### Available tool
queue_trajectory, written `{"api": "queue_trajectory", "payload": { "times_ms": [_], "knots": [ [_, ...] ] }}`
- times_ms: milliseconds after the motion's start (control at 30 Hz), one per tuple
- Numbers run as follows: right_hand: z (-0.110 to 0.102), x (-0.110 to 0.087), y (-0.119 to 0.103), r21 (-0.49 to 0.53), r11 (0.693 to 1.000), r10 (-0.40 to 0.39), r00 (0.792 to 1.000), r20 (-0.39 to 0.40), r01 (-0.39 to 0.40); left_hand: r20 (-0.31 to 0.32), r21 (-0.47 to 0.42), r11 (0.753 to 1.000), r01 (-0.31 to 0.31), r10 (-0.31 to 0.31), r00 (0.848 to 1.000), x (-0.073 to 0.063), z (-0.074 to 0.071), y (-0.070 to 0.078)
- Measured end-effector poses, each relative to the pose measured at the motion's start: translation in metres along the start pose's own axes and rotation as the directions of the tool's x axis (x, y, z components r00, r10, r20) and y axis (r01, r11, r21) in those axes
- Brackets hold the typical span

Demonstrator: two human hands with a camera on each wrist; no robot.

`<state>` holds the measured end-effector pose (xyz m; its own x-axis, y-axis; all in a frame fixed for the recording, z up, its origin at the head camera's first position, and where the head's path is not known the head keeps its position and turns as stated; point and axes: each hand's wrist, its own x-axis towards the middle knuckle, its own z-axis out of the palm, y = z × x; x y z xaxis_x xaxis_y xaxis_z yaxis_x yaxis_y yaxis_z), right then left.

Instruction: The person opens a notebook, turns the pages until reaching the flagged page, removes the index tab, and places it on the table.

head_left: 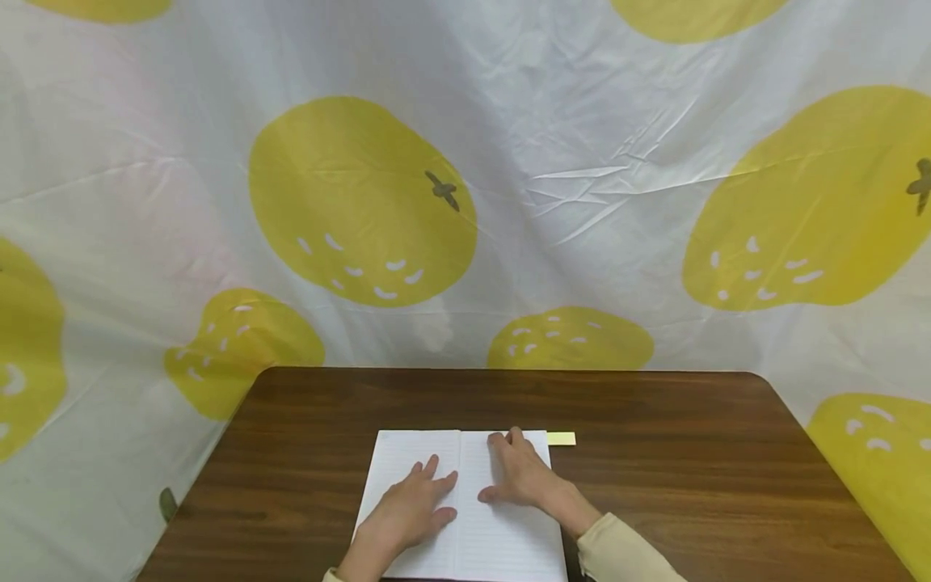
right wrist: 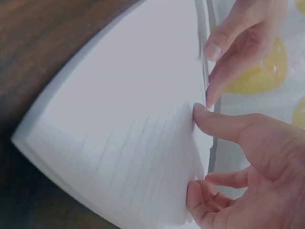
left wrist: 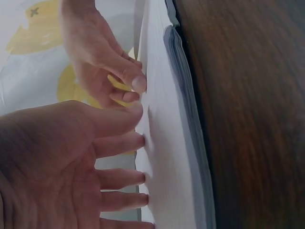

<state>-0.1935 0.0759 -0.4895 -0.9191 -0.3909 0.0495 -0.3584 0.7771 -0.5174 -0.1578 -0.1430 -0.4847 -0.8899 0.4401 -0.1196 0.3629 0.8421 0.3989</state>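
Note:
An open lined notebook (head_left: 505,541) lies flat on the dark wooden table, its spine running away from me. On the left page rests my left hand (head_left: 409,505), fingers spread and fairly straight; the left wrist view shows its fingertips (left wrist: 138,176) against the paper. My right hand (head_left: 525,473) touches the upper part of the right page. In the right wrist view its thumb (right wrist: 214,123) is extended on the paper, while the other fingers (right wrist: 202,198) bend loosely with their tips on the page. A pale yellow sticky tab (head_left: 562,439) sticks out from the notebook's upper right edge.
The brown wood-grain table (head_left: 698,477) has rounded far corners. Behind it hangs a white curtain (head_left: 567,105) printed with large yellow fruit, reaching down past the table's far and side edges.

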Motion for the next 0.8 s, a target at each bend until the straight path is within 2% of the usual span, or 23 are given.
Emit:
{"api": "queue_trajectory", "payload": {
  "times_ms": [167,333,500,600,800],
  "knots": [
    [-0.002,0.003,-0.001,-0.032,0.999,0.003,1.0,0.011,-0.002,0.005,-0.029,1.0,-0.008,0.008,1.0,0.0,0.0,-0.002],
    [-0.004,0.009,-0.001,-0.132,0.991,0.03,0.999,0.025,-0.026,-0.002,-0.056,0.998,-0.017,0.017,1.0,0.001,-0.001,-0.003],
    [-0.009,0.019,-0.006,-0.259,0.966,0.035,0.997,0.062,-0.018,0.011,-0.072,0.997,-0.01,0.011,1.0,0.002,-0.003,-0.003],
    [-0.011,0.024,-0.008,-0.318,0.948,0.066,0.993,0.1,-0.031,0.01,-0.08,0.997,-0.014,0.015,1.0,0.002,-0.003,-0.003],
    [-0.012,0.031,-0.008,-0.329,0.941,0.135,0.98,0.148,-0.08,0.008,-0.089,0.996,-0.018,0.019,1.0,0.004,-0.003,-0.004]
  ]
}}
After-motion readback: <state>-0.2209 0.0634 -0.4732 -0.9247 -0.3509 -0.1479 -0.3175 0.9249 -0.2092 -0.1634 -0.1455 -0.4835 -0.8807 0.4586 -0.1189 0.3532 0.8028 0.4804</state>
